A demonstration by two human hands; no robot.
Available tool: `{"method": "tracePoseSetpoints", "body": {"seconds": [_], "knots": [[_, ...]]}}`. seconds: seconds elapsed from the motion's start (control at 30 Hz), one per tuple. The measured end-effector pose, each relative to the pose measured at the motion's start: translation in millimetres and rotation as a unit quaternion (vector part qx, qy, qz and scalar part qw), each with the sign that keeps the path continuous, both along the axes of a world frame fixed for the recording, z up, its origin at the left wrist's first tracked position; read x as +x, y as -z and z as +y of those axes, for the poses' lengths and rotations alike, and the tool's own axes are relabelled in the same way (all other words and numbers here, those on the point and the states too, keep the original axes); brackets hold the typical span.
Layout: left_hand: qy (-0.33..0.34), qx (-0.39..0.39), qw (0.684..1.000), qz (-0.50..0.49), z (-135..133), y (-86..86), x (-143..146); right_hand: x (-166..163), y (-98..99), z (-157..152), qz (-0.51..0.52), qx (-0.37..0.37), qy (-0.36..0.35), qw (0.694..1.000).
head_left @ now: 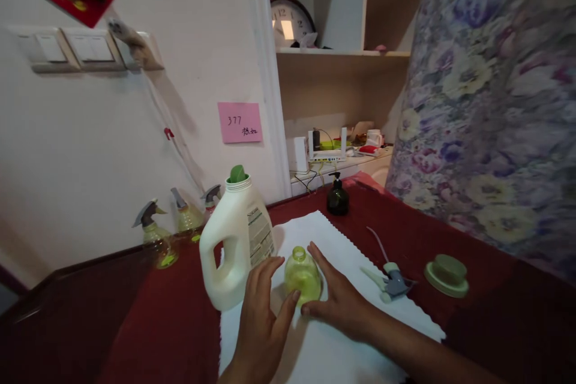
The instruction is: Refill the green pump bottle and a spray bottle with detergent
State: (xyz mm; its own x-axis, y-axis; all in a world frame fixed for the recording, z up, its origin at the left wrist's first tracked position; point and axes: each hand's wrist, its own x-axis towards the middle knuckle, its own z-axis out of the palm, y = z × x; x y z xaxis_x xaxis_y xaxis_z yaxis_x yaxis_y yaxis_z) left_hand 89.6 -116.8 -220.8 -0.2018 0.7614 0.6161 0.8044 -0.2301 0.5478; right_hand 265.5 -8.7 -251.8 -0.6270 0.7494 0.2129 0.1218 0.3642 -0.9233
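A see-through yellow-green bottle (302, 279) without a top stands upright on a white cloth (333, 348). My left hand (265, 318) is at its left side, fingers spread and curved, thumb near its base. On the right, my right hand (335, 294) has its thumb and fingers apart around the bottle's side; whether either hand touches it I cannot tell. Just left of the bottle stands a large white jug (238, 246) with a handle, its neck uncapped and something green in the opening. A grey and green spray head (393, 281) with a thin tube lies at the right.
A green cap (446, 275) sits on the dark red tabletop (171, 330) at the right. Spray bottles (157, 240) stand by the wall at the left. A dark pump bottle (337, 197) is at the back, before shelves with a white router (327, 153).
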Motion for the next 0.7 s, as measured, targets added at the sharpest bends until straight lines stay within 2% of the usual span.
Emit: {"method": "tracePoseSetpoints", "body": {"seconds": [0.1,0.2,0.27,0.37,0.43,0.5,0.7], "knots": [[0.006,-0.015,1.0,0.002,-2,7.6,-1,34,-11.2,2,-0.045,0.049,0.025,0.997],[0.01,-0.043,0.999,-0.017,-2,11.8,-1,82,-19.9,8,-0.149,0.185,0.09,0.967],[0.011,-0.061,0.997,-0.04,1,13.1,-1,111,-20.7,13,-0.276,0.249,0.119,0.92],[0.012,-0.087,0.993,-0.078,5,13.9,0,137,-11.0,19,-0.457,0.308,0.135,0.823],[0.018,-0.107,0.989,-0.096,6,14.4,1,144,0.8,22,-0.504,0.325,0.126,0.79],[0.027,-0.122,0.987,-0.104,6,14.8,2,146,13.0,27,-0.497,0.325,0.112,0.797],[0.052,-0.181,0.973,-0.13,2,12.1,9,157,37.4,44,-0.399,0.301,0.108,0.859]]}}
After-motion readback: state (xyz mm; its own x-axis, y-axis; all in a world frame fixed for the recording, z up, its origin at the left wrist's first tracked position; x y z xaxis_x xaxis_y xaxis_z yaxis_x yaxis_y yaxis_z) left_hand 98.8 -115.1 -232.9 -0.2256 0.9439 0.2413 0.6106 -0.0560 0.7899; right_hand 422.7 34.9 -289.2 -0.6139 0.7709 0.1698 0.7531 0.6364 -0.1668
